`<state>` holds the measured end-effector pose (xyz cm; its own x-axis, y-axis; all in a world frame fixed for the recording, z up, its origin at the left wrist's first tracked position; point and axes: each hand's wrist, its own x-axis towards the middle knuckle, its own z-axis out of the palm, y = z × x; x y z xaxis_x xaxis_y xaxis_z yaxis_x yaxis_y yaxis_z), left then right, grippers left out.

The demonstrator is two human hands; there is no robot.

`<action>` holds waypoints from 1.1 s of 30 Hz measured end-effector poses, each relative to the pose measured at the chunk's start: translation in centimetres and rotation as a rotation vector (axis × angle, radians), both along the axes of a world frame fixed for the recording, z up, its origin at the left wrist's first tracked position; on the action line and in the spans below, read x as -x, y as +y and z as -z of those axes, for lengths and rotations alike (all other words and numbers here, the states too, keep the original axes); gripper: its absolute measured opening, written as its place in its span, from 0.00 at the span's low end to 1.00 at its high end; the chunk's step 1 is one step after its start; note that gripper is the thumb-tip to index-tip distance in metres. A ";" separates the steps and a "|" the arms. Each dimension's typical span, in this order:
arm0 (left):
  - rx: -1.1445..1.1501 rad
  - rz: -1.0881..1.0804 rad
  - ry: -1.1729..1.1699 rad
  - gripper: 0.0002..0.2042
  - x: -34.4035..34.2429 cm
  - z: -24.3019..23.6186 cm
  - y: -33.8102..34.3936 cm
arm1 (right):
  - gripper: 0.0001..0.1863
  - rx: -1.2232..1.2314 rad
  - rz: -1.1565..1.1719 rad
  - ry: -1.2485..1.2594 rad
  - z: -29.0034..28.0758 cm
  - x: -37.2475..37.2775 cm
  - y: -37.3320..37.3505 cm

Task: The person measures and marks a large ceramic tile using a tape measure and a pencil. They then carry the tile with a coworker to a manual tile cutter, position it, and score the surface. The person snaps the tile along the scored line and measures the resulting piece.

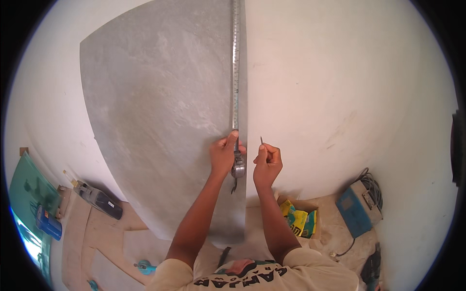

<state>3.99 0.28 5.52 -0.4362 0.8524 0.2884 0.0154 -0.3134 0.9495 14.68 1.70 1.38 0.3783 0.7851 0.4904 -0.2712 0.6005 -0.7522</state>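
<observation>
A large grey sheet (150, 111) with a mottled surface stands upright against the white wall. Along its right edge runs the metal blade of a tape measure (236, 72), pulled out upward. My left hand (223, 156) pinches this blade, thumb in front, and the tape's dark case hangs just below the fingers. To the right of the sheet's edge, my right hand (268, 166) is closed on a thin, dark, pointed stick (261, 140) with its tip up. Whether that is a pencil or a scriber cannot be made out. It is apart from the sheet.
On the floor at right are a blue machine (353, 209) with a coiled cable, a cardboard box with yellow and green packets (297, 219), and a dark power tool (372, 266). At left are a dark elongated case (101, 201), a blue container (48, 223) and a teal tool (145, 267).
</observation>
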 end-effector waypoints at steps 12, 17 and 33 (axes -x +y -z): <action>-0.024 0.052 -0.028 0.25 -1.9 -0.9 1.2 | 0.07 0.051 0.025 -0.029 1.3 -3.7 -0.6; -0.018 0.025 -0.018 0.24 -2.2 -0.8 0.9 | 0.07 0.049 0.025 -0.059 2.0 -4.5 -1.0; -0.008 0.050 -0.070 0.24 -2.4 -1.0 1.4 | 0.07 0.093 0.027 -0.093 3.1 -6.0 -1.3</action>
